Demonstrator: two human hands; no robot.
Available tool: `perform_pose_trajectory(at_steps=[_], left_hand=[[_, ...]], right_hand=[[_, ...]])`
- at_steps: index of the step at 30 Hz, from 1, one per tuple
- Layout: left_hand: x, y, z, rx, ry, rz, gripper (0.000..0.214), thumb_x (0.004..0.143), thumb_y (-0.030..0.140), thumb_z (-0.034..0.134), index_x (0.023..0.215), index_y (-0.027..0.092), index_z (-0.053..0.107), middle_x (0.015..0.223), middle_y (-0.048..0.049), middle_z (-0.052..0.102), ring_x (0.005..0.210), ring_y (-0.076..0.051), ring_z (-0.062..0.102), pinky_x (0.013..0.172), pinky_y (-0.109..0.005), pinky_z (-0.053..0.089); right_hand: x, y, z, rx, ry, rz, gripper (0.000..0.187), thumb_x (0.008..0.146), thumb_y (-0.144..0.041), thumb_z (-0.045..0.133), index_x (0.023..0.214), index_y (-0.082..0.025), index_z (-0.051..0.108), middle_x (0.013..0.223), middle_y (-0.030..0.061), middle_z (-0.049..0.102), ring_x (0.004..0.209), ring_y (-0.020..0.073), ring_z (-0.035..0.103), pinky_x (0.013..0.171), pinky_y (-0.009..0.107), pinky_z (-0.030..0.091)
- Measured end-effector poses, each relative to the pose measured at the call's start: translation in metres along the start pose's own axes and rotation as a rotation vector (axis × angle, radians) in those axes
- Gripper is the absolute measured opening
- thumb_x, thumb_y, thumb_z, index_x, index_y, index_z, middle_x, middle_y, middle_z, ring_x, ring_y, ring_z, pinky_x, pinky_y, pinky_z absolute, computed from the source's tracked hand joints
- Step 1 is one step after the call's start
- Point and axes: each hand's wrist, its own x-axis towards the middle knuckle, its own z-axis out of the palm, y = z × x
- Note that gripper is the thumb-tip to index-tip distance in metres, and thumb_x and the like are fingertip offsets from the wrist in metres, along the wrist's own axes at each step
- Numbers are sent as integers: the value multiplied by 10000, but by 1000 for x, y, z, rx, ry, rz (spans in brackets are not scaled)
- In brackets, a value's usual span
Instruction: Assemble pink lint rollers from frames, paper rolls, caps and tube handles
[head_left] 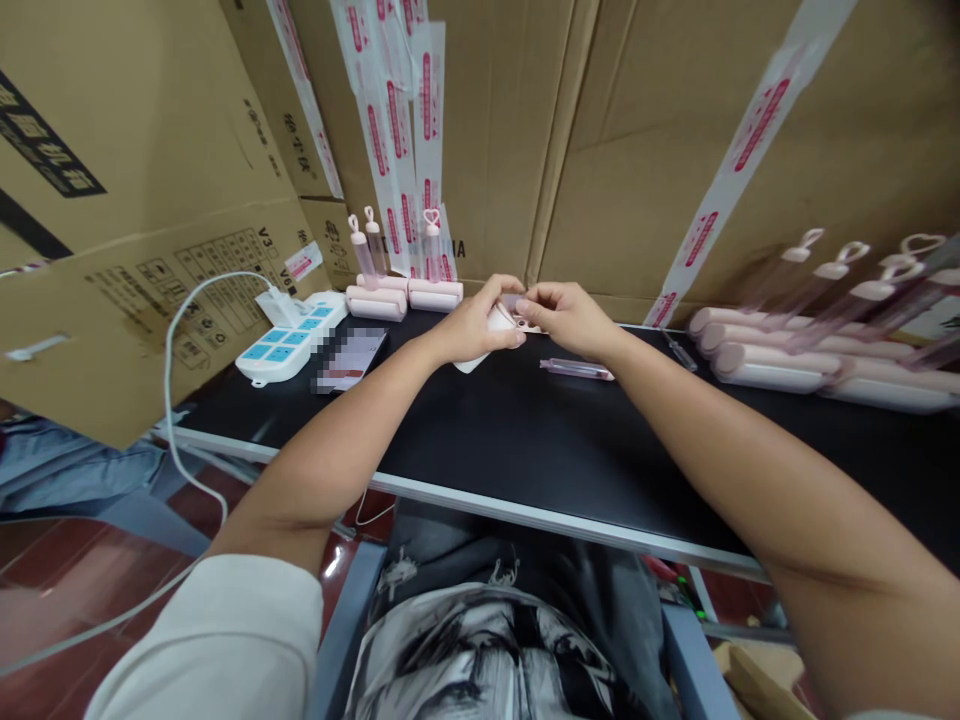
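Above the far part of the black tabletop [525, 430], my left hand [474, 325] is closed around a small white and pale pink piece [499, 320]. My right hand [564, 316] meets it from the right, thumb and forefinger pinched at the piece's end. What lies between those right fingertips is too small and covered to name. A flat pink part with small holes [529, 326] shows just under the fingers. On the table below my right hand lies a clear pinkish tube-like piece [576, 370].
Pink-white cylinders [435, 293] with clear heart-loop tubes stand at back left; several more cylinders [780, 362] are at right. A power strip [289, 340] with a white cable and a phone [352, 358] lie left. Cardboard [637, 150] walls the back.
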Motion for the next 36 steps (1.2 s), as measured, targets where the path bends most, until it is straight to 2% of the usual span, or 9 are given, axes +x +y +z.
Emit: perform_pose_trajectory(at_steps=[5,10,14,18,23,27,30,33,36], left_hand=[[-1,5,-3,-62,118,94,738,691,329,921,1334,227,573,1269,-93,659,1132,-238,647,1007,-357,500],[3,4,-3,11,230,240,333,755,344,860,939,189,630,1097,-71,696,1039,-222,669,987,-390,514],[4,2,-1,-34,285,296,328,744,348,853,881,194,598,1009,-55,706,965,-206,674,924,-379,530],[5,8,-2,-263,320,38,333,786,380,806,964,210,582,953,-26,699,789,-163,676,738,-308,560],[9,12,-6,-591,388,-252,225,893,360,662,1017,236,520,912,7,697,568,-139,670,510,-259,539],[12,12,-8,-656,402,-367,217,939,385,659,940,216,523,888,-7,722,590,-144,698,532,-259,570],[14,10,-10,-707,402,-484,228,982,419,627,947,199,575,835,-47,732,637,-180,724,587,-290,588],[16,4,-13,-691,464,-617,290,994,471,607,939,188,629,738,-67,694,693,-228,743,617,-308,573],[19,-4,-17,-647,537,-688,308,983,496,623,936,192,652,708,-57,657,700,-232,735,606,-300,546]], right_hand=[[-2,16,8,-365,90,37,177,935,-341,664,838,-194,663,860,61,739,792,204,623,745,329,438],[-10,21,21,-551,-36,7,169,978,-300,633,1007,-160,721,1002,119,797,849,241,687,763,331,460],[-12,25,30,-649,-115,-107,220,995,-244,613,1157,-148,727,1175,155,791,1027,292,717,873,361,499],[-14,29,35,-830,-232,-115,238,1019,-264,612,1170,-152,758,1229,179,780,1155,326,699,995,399,489],[-16,26,34,-928,-286,-53,231,1027,-342,639,1011,-172,795,1107,162,786,1080,316,707,954,397,496],[-15,27,34,-931,-225,-21,235,998,-337,697,1089,-135,776,1179,183,769,1095,314,708,945,380,502],[-15,29,35,-918,-253,-25,211,1019,-261,655,1141,-130,767,1147,176,788,1104,307,722,940,360,502],[-15,29,35,-925,-278,-19,208,1045,-207,580,1086,-150,775,1084,165,806,1043,297,747,884,349,504],[-15,25,35,-943,-263,5,236,1037,-146,541,1085,-124,771,1090,211,803,997,317,758,850,368,502]])
